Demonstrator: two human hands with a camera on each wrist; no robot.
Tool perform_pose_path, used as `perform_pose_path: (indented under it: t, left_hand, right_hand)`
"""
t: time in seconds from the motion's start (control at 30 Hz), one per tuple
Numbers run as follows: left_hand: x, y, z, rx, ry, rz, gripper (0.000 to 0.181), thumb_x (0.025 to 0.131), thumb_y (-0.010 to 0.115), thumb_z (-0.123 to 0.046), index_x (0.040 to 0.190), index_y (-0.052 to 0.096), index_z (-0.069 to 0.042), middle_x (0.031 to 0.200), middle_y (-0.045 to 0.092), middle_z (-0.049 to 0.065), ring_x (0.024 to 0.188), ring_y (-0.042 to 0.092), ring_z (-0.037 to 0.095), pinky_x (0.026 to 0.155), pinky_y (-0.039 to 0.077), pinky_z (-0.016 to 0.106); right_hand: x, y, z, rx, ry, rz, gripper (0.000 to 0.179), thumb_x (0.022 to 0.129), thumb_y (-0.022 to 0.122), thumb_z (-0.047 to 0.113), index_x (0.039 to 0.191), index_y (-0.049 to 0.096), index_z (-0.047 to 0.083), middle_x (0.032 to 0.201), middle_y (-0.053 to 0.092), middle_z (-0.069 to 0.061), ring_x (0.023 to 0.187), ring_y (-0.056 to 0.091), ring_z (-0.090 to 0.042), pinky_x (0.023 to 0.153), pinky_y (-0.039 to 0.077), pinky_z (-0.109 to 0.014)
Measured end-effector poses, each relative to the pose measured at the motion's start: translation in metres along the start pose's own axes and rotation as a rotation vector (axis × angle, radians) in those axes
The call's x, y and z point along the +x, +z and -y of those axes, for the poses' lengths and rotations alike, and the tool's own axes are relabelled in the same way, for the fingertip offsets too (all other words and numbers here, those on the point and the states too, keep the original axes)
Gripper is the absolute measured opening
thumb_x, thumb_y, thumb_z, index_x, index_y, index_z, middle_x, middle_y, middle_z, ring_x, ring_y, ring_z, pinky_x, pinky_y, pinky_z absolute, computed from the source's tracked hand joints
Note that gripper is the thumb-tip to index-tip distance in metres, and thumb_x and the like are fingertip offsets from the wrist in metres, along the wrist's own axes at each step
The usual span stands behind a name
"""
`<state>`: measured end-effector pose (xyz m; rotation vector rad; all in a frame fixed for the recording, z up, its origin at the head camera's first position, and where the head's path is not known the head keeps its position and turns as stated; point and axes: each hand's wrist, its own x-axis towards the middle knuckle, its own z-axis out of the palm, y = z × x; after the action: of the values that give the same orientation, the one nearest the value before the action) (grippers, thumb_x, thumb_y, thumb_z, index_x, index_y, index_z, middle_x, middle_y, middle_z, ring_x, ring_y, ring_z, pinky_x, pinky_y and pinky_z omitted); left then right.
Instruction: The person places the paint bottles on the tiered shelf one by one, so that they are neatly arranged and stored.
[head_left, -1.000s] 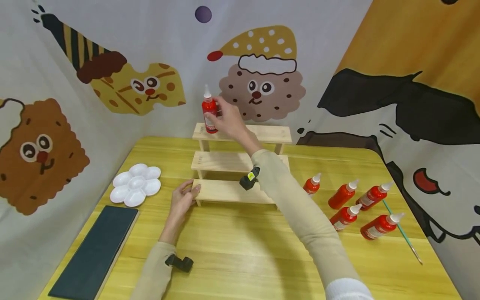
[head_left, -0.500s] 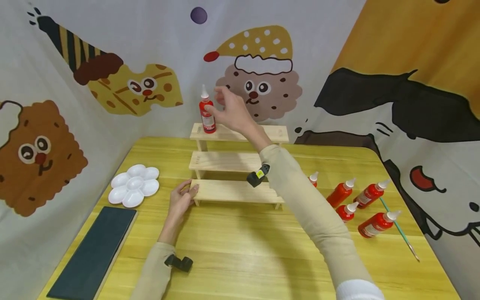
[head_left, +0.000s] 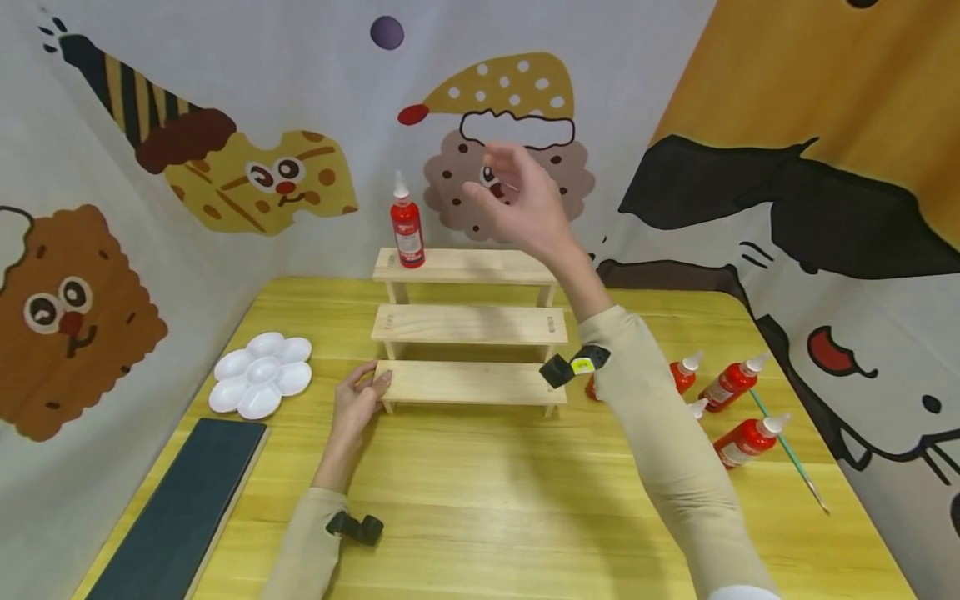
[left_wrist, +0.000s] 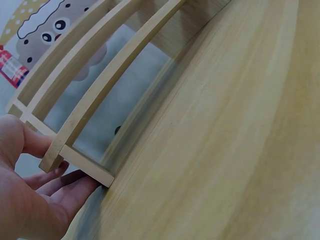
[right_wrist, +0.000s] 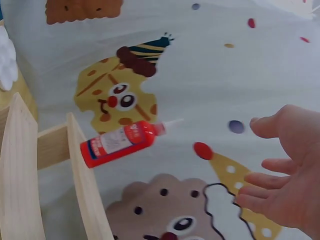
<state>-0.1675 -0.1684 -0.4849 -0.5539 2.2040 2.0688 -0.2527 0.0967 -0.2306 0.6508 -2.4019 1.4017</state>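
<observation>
A red squeeze bottle with a white nozzle stands upright on the left end of the top step of a three-tier wooden display stand. My right hand is up and to the right of that bottle, fingers loosely spread and holding nothing. In the right wrist view, a gap separates the right hand from the bottle. My left hand grips the left end of the lowest step. The left wrist view has its thumb on top of the plank and the fingers under it by the leg.
Several more red bottles stand at the right, partly hidden by my right sleeve. A paintbrush lies beside them. At the left are a white flower-shaped palette and a dark board. A printed cloth hangs behind the table.
My right hand has let go of the red bottle on the top step and drawn away up and to the right. The left hand has kept its grip on the stand.
</observation>
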Motion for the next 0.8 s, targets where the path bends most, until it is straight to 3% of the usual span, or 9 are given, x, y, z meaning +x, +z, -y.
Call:
perform_pose_path:
  t: [0.23,0.57,0.67,0.8]
  left_hand:
    - [-0.001,-0.001,-0.002,-0.006,-0.004,-0.002,0.055,0.099,0.065,-0.021,0.149,0.048,-0.005,0.143,0.055,0.029,0.095,0.068,0.012,0.073,0.057,0.018]
    - [-0.003,-0.002,-0.003,0.021,-0.025,0.011,0.057,0.100,0.064,-0.024,0.152,0.045,-0.007,0.145,0.054,0.027,0.093,0.067,0.011,0.076,0.057,0.020]
    - [-0.003,-0.003,-0.003,0.032,-0.023,0.012,0.057,0.100,0.064,-0.024,0.151,0.045,-0.007,0.145,0.055,0.027,0.093,0.068,0.011,0.077,0.057,0.020]
    - [-0.001,-0.003,-0.003,0.038,-0.022,0.016,0.057,0.100,0.064,-0.024,0.151,0.045,-0.007,0.144,0.055,0.028,0.091,0.067,0.009,0.077,0.057,0.020]
  right_hand:
    - [-0.038,-0.038,0.000,0.044,0.026,-0.104,0.054,0.097,0.070,0.019,0.145,0.048,0.006,0.147,0.054,-0.012,0.139,0.050,-0.020,0.119,0.039,-0.036]
    - [-0.094,-0.093,0.002,-0.038,0.120,-0.282,0.055,0.096,0.071,0.023,0.146,0.049,0.015,0.148,0.056,-0.008,0.140,0.050,-0.020,0.119,0.040,-0.036]
    - [-0.116,-0.111,-0.001,-0.044,0.185,-0.341,0.054,0.097,0.069,0.024,0.147,0.049,0.019,0.148,0.056,-0.005,0.140,0.050,-0.019,0.118,0.040,-0.031]
    - [-0.145,-0.133,-0.008,0.003,0.241,-0.434,0.051,0.097,0.070,0.019,0.144,0.052,0.019,0.142,0.060,-0.004,0.131,0.056,-0.015,0.107,0.046,-0.016]
